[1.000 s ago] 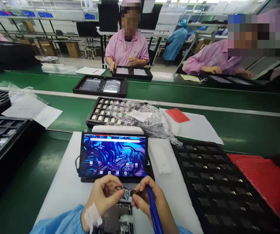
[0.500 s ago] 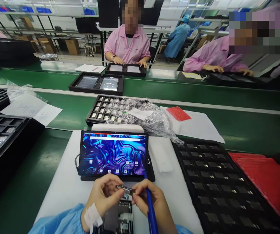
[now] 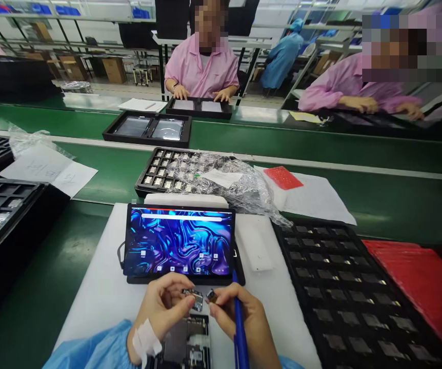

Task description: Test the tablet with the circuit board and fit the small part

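Observation:
My left hand (image 3: 165,307) pinches a small silvery camera module (image 3: 194,296) between thumb and fingers. My right hand (image 3: 240,320) grips a blue pen-like tool (image 3: 239,328) and holds a tiny brown part (image 3: 211,295) at its fingertips, just right of the module. Both hands hover above an open device board (image 3: 188,346) at the bottom edge. Behind them a lit tablet (image 3: 179,242) with blue swirl wallpaper leans on a stand on the white mat (image 3: 101,292).
A black compartment tray (image 3: 344,287) lies to the right with a red sheet (image 3: 421,287) beyond it. Another tray of small parts (image 3: 159,174) under crinkled plastic film (image 3: 224,184) sits behind the tablet. Black trays (image 3: 1,215) stand left. Several people work across the green conveyor (image 3: 321,148).
The module and the small brown part, held together before, are now a little apart between my fingertips. The camera view has tilted slightly.

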The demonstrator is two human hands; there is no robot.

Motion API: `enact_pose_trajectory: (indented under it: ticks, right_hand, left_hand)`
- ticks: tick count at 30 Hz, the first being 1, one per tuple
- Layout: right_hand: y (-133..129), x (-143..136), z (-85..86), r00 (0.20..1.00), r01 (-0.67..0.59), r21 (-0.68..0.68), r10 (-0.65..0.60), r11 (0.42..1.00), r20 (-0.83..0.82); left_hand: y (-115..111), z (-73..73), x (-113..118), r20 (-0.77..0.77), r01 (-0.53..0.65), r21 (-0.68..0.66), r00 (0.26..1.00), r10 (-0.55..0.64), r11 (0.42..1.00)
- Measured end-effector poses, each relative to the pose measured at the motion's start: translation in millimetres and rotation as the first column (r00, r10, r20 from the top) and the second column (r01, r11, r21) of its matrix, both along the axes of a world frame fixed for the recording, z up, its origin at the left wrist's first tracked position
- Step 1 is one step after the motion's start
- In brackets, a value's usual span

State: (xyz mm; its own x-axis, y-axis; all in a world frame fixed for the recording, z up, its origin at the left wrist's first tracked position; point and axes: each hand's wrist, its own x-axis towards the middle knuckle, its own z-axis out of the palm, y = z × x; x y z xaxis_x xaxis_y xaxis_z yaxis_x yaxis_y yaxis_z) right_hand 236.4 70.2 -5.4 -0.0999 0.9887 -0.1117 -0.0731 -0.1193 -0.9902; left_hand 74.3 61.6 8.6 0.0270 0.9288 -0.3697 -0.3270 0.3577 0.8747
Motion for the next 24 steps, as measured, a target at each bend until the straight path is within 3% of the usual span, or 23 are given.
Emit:
enact_pose_trajectory:
  ticks: [5,11,18,24]
  right_hand:
    - [2,-5,8.0,0.997,0.046,0.019,-0.047,0.999,0.063]
    - [-3,-5,5.0,0.993,-0.063,-0.005,0.064,0.998,0.099]
    - [-11,4,-3.9,0.96,-0.248,-0.067,0.254,0.966,0.114]
    - [-12,3,-3.9,0.959,-0.283,-0.108,0.284,0.953,-0.004]
  left_hand:
    - [0,-0.4,0,-0.017,-0.011,0.014,1.0,0.012,1.0]
    - [0,-1.6,0,-0.064,-0.028,0.066,0.997,0.032,0.997]
    - [-7,-19.1,-9,-0.39,0.13,0.224,0.92,-0.033,0.966]
    - [-6,-13.1,-5,-0.263,0.058,0.126,0.964,-0.023,0.99]
